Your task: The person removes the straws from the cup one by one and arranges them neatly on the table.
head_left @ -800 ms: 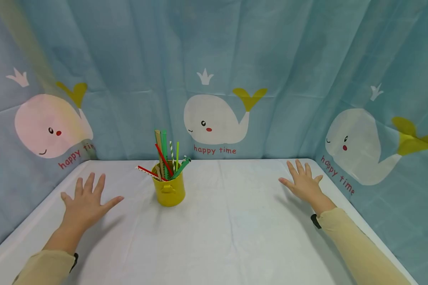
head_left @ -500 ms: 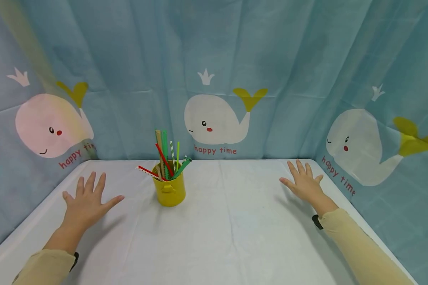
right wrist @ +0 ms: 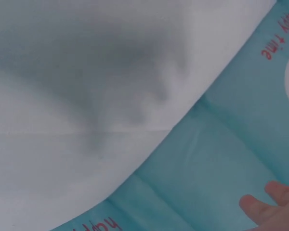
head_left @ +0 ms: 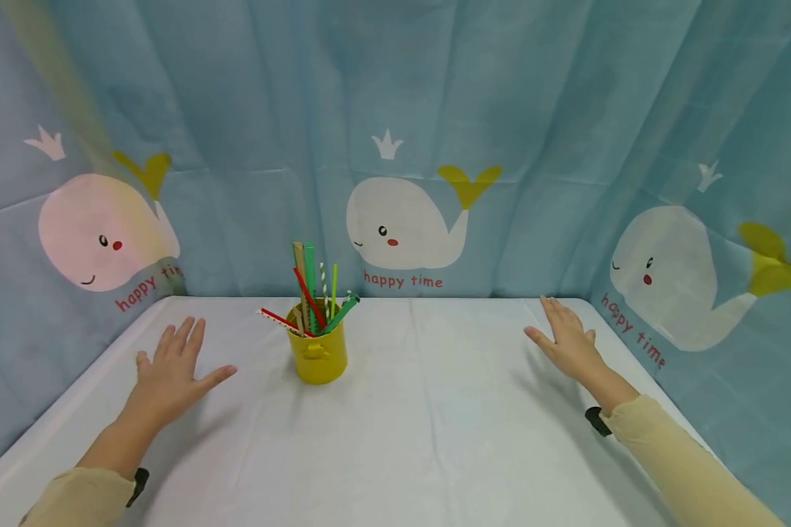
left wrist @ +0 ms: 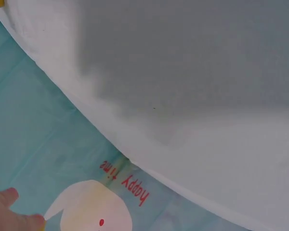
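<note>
My left hand (head_left: pixel 170 380) hovers above the left part of the table, fingers extended and thumb pointing toward the yellow bucket (head_left: pixel 319 362). Over at the far right, my right hand (head_left: pixel 570 348) is held above the table too, its fingers straight and its thumb apart. Neither hand touches anything. Several slim items stand in the bucket, among them green strips (head_left: pixel 310 274), a red stick (head_left: pixel 308 296), a striped straw (head_left: pixel 324 282) and a lime-green stick (head_left: pixel 334 285). In the wrist views only fingertips of the left hand (left wrist: pixel 12 214) and right hand (right wrist: pixel 274 211) show.
A white cloth (head_left: pixel 382 439) covers the table. Blue curtains (head_left: pixel 540 146) printed with whales enclose its back and both sides. A black band (head_left: pixel 598 421) sits at the right cuff, and another black band (head_left: pixel 138 487) at the left.
The spread fingers of both hands have drawn closer together. The whole head view has shifted slightly, with the scene sitting a little further right. The bucket stays in place on the table.
</note>
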Tool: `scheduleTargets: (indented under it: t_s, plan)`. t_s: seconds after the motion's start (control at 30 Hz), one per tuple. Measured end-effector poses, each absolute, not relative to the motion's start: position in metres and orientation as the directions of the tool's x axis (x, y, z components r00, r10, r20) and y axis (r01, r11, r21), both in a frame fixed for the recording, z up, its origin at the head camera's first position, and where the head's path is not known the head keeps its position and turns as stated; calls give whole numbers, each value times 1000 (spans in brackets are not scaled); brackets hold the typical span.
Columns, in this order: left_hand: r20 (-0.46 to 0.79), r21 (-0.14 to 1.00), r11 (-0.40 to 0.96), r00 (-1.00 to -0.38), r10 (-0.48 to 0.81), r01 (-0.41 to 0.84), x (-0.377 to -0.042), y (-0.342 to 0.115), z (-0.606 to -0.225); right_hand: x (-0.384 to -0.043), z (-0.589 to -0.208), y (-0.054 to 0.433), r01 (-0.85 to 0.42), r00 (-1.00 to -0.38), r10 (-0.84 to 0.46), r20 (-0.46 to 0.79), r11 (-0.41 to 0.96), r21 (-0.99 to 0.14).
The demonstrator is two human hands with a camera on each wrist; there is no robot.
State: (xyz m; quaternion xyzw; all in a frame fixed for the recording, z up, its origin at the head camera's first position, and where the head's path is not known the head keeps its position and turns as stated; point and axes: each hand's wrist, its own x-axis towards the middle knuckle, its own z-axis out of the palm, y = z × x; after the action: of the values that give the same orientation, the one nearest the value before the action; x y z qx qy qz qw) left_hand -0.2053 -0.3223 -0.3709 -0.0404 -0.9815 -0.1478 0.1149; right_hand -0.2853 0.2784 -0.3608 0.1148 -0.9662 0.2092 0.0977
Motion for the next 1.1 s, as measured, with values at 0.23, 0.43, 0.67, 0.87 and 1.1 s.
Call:
scheduleTargets:
  t_s: [0.23, 0.43, 0.67, 0.87, 1.1]
  plan:
    - [189, 551, 815, -978, 89, 181, -206, -310, -364, -275, -344, 269, -311, -948, -206, 243, 767, -561]
    - [142, 744, 648, -986, 84, 163, -212, -290, -359, -268, -333, 249, -354, -934, -266, 237, 625, -696]
    - [71, 795, 598, -995, 75, 102, -226, -263, -361, -266, -326, 219, -363, -915, -344, 211, 474, -803]
    - [-24, 840, 543, -998, 57, 11, -241, -242, -361, -267, -331, 188, -329, -894, -407, 186, 314, -891]
    - [-35, 848, 529, -998, 54, -2, -256, -228, -364, -266, -334, 150, -274, -879, -450, 155, 211, -938]
